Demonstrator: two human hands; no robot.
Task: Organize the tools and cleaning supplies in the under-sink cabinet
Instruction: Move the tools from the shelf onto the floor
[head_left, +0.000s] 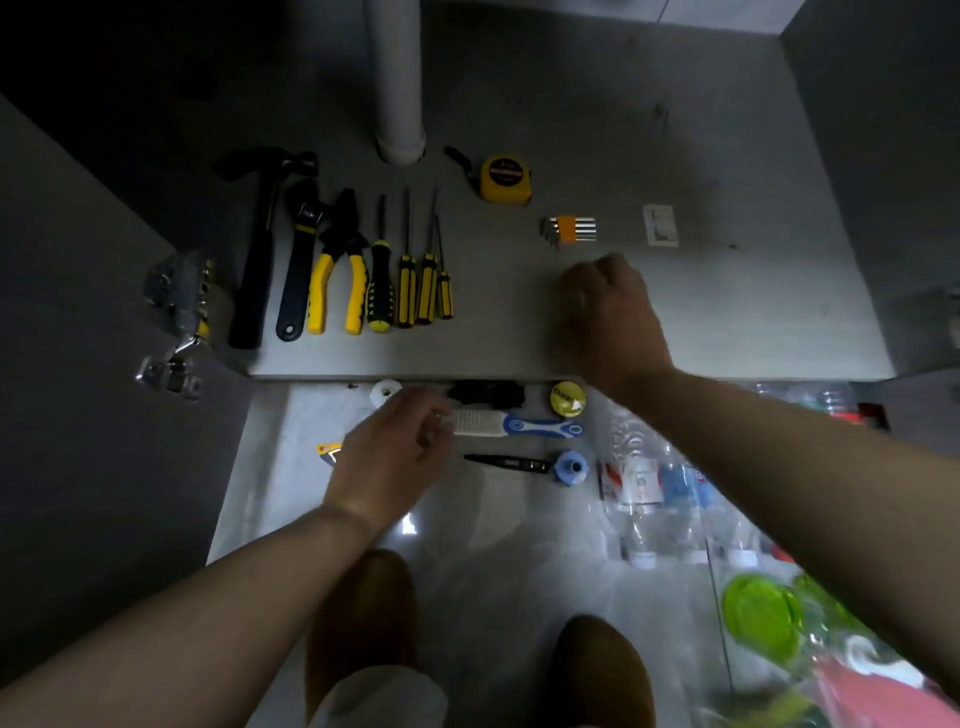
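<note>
On the grey cabinet floor (675, 156) lie a black hammer (257, 249), a wrench (298, 260), yellow-handled pliers (337, 270) and several screwdrivers (410, 270) in a row. A yellow tape measure (505, 178) and a hex key set (569, 229) lie further right. My right hand (610, 306) hovers over the cabinet floor below the hex keys, fingers curled; whether it holds anything is hidden. My left hand (395, 452) is low over the room floor with its fingertips at the white bristle end of a blue-handled brush (514, 425).
A white drain pipe (397, 78) rises at the back. A small white card (661, 225) lies right of the hex keys. On the room floor are a yellow round tin (568, 398), a black object (488, 393), a blue cap (570, 467), clear bottles (649, 483) and a green lid (761, 618). Door hinges (179, 322) sit left.
</note>
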